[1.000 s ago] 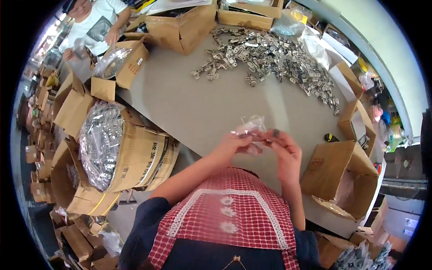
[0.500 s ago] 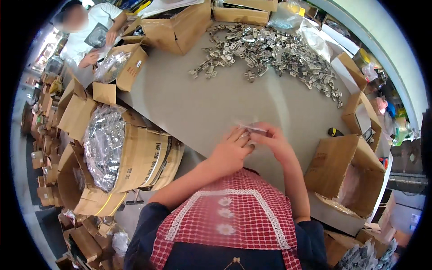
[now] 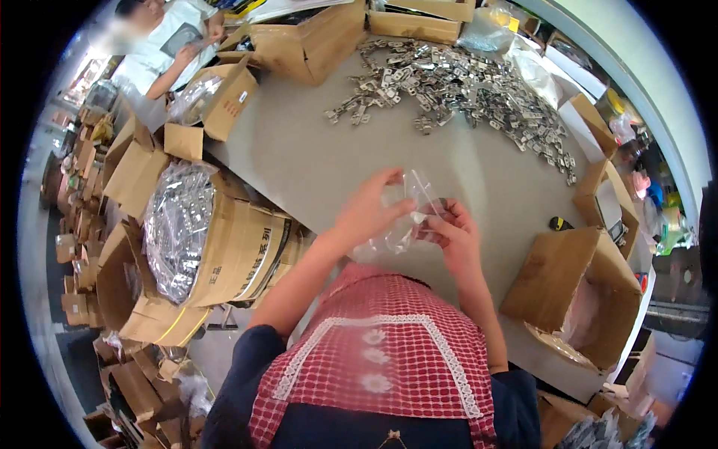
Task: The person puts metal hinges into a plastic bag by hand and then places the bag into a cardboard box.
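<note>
From the head view, you are looking down on a broad grey desk whose far end carries a wide scatter of small silver metal brackets. Your left hand and right hand meet just above the near edge of the desk, both closed on a small clear plastic bag: the left hand's grip pinches the bag's upper edge from the left, and the right hand's grip clasps its lower right part, fingers curled around it. What is inside the bag is too blurred to tell.

To your right, an open brown cardboard box stands at the desk's near corner. To your left, beside the desk, a large round cardboard drum lined with clear plastic is full of shiny metal parts. More open cardboard cartons line the far edge of the desk, and flattened and stacked boxes crowd the floor on the left. Another person in a white shirt sits at the far left corner of the desk.
</note>
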Tool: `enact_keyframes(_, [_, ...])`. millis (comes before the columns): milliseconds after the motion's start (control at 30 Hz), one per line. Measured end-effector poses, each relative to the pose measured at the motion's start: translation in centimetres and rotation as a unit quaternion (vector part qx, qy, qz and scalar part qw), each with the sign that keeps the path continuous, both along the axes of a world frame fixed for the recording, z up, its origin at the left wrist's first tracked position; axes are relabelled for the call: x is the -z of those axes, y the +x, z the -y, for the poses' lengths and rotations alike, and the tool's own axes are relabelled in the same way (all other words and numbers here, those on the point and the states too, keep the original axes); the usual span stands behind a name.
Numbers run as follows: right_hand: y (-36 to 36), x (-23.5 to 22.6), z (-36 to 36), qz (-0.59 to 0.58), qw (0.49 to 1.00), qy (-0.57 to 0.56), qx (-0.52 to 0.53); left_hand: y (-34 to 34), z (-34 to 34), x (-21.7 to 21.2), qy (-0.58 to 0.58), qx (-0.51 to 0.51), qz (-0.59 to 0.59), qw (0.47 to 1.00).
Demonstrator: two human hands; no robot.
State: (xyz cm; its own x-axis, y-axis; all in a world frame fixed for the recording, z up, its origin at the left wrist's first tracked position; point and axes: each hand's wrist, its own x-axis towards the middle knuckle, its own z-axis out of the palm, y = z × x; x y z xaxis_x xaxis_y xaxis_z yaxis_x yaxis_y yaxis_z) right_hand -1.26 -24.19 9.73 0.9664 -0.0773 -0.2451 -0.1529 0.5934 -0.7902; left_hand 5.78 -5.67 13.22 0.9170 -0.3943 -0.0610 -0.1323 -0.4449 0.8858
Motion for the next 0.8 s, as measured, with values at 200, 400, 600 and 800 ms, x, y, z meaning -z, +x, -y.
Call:
enact_keyframes(200, [0.4, 0.4, 1.4, -0.022, 0.994, -0.078, -0.08, 1.4, 0.4, 0.4, -0.025, 0.073, -0.113, 0.991])
enact_keyframes(400, [0.5, -0.9, 2.7, -0.015, 0.962, -0.156, -0.224, 2.3, 1.2, -1.2, 0.083, 0.137, -0.071, 0.985])
enact_keyframes(600, [-0.3, -0.5, 2.2, -0.017, 0.948, -0.164, -0.274, 2.3, 1.3, -0.3, 0.11, 0.125, 0.072, 0.983])
enact_keyframes(800, [-1.4, 0.8, 2.0, -0.019, 0.965, -0.194, -0.178, 2.2, -0.1, -1.3, 0.0, -0.072, 0.279, 0.957])
